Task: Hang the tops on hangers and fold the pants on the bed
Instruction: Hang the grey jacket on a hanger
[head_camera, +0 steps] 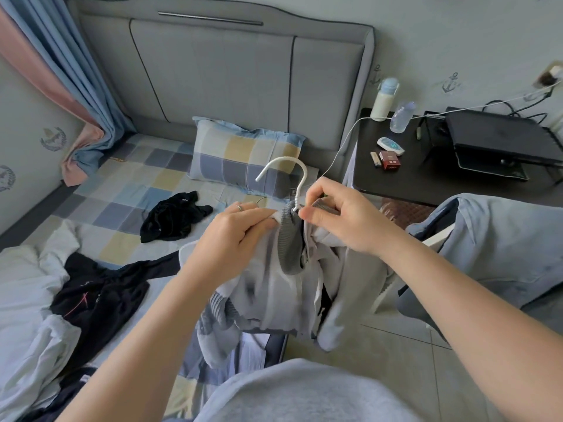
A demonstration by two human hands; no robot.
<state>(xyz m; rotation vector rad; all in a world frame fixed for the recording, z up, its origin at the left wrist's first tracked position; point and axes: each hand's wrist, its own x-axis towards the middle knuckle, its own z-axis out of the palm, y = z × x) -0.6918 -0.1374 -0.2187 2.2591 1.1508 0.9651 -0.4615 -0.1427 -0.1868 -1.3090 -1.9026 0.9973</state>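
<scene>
I hold a light grey top (274, 287) with a darker ribbed collar (289, 236) up over the bed's edge. A white hanger (292, 172) sticks out of the collar, hook up. My left hand (234, 236) grips the top's left shoulder. My right hand (341, 217) pinches the collar at the base of the hook. A black garment (173, 217) lies crumpled mid-bed. Another dark garment with pink marks (97, 300) lies at the left, beside white fabric (27, 300).
The bed (128, 190) has a checked sheet and a checked pillow (243, 159) by the grey headboard. A dark bedside table (411, 175) at right carries bottles, small items, a cable and a black device. A light blue garment (502, 248) hangs at right.
</scene>
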